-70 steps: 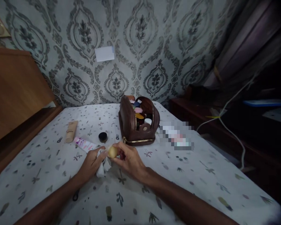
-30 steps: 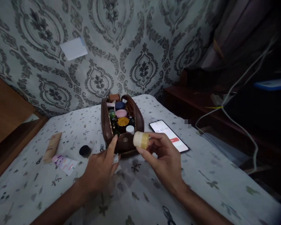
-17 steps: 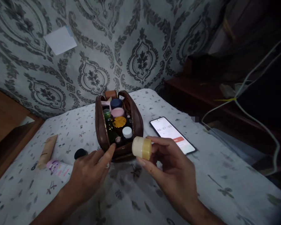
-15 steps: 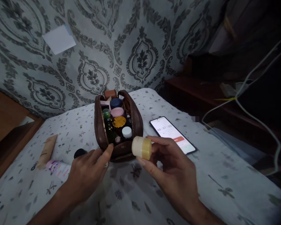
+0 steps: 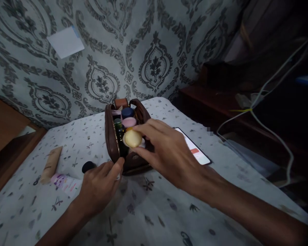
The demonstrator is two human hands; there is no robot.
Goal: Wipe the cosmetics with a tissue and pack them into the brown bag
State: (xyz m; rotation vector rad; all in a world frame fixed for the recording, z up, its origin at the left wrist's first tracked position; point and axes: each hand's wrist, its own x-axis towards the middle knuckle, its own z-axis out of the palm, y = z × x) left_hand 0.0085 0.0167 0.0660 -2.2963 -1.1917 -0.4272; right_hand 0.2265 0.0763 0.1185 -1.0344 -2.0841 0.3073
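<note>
A brown zip-up cosmetic bag (image 5: 111, 136) lies open on the bed, filled with bottles and jars. Over its opening, my right hand (image 5: 166, 150) pinches a small cream jar (image 5: 133, 138) between thumb and fingers, its yellow lid facing me. My left hand (image 5: 102, 181) is closed at the bag's near left corner, index finger and thumb on the edge. Inside the bag I see a dark blue lid (image 5: 127, 112), a pink round container (image 5: 129, 122) and a green-capped bottle (image 5: 117, 122). The jar and my right hand hide much of the bag's near right part.
Left of the bag lie a tan tube (image 5: 51, 164), a white and purple tube (image 5: 65, 183) and a black-capped item (image 5: 88, 166). A lit phone (image 5: 197, 150) rests to the right, partly behind my right hand. White cables (image 5: 277, 140) hang beyond the bed's right edge.
My right hand has carried the cream jar left and forward, from beside the bag to above its opening, turning the lid toward me. My left hand has stayed at the bag's corner.
</note>
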